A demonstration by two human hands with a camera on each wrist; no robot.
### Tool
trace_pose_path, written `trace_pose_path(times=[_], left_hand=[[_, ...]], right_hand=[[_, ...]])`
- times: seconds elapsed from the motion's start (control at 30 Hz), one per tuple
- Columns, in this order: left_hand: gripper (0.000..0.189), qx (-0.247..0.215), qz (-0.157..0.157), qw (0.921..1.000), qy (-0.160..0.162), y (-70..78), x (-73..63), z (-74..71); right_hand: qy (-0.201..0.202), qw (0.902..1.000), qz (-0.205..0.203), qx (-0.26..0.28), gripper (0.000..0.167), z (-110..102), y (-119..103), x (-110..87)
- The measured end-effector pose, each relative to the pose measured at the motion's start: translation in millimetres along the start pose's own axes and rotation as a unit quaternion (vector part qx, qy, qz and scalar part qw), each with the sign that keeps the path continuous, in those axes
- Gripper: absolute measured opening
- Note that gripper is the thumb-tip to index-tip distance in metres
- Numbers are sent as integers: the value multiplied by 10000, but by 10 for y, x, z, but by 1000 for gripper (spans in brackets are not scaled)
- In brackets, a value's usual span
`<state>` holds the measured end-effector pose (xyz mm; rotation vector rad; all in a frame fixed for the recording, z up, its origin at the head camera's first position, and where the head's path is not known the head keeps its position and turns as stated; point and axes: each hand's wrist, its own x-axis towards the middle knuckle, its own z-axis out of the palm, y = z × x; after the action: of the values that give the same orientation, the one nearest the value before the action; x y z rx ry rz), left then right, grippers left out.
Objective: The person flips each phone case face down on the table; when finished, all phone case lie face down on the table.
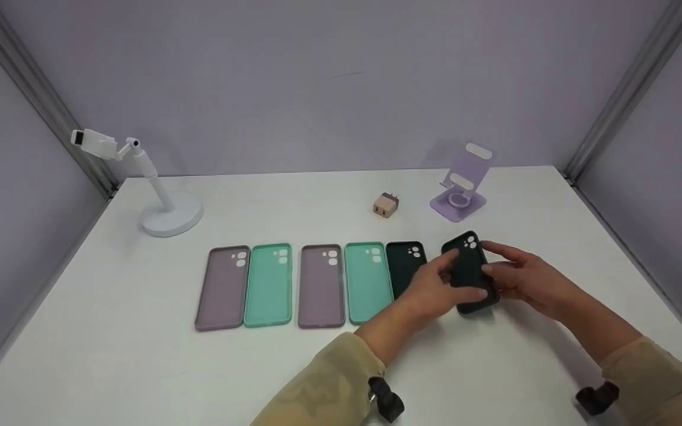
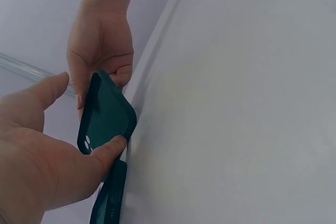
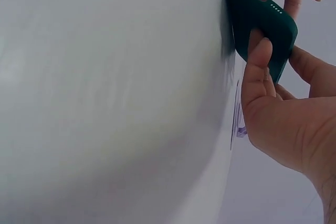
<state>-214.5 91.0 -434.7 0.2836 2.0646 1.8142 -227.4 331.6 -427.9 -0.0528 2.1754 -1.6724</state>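
A dark green phone case (image 1: 470,269) stands tilted at the right end of a row of cases, its inside towards the head camera. My right hand (image 1: 530,283) pinches it by its right side; in the right wrist view fingers and thumb of that hand (image 3: 283,114) lie on both faces of the case (image 3: 262,19). My left hand (image 1: 436,290) is at its left side, a finger touching the rim in the left wrist view, the thumb spread apart from the case (image 2: 107,111). Another dark green case (image 1: 405,266) lies partly behind the left hand.
Left of the hands lie mauve cases (image 1: 222,290) (image 1: 321,290) and mint green cases (image 1: 269,290) (image 1: 369,290) in a row. Behind stand a pink charger plug (image 1: 386,205), a purple phone stand (image 1: 465,177) and a white stand (image 1: 169,216). Walls enclose the white table (image 1: 140,367).
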Motion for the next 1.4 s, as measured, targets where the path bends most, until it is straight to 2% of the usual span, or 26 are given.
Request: trace_pose_path(times=[0.27, 0.5, 0.7, 1.07, 1.17, 1.27, 1.4], left_hand=[[85, -139, 214, 9997, -60, -35, 8, 7], [85, -621, 418, 9968, -283, -40, -4, 24], [85, -528, 474, 9970, -317, -54, 4, 15], [74, -377, 803, 9949, -475, -51, 22, -9], [77, -288, 789, 9952, -500, -33, 16, -36], [82, -225, 630, 9965, -508, -18, 10, -58], [86, -748, 219, 9956, -517, -1, 12, -71]], right_hand=[[-261, 9992, -103, 268, 73, 50, 13, 23], [-432, 9986, -153, 251, 73, 64, 7, 18], [-500, 9983, -164, 263, 73, 87, 13, 38], [-761, 9961, -298, 340, 70, 115, 0, 58], [-842, 9951, -337, 404, 67, 111, 0, 71], [-867, 9946, -335, 457, 65, 103, 10, 85], [-853, 9949, -317, 425, 65, 98, 27, 90]])
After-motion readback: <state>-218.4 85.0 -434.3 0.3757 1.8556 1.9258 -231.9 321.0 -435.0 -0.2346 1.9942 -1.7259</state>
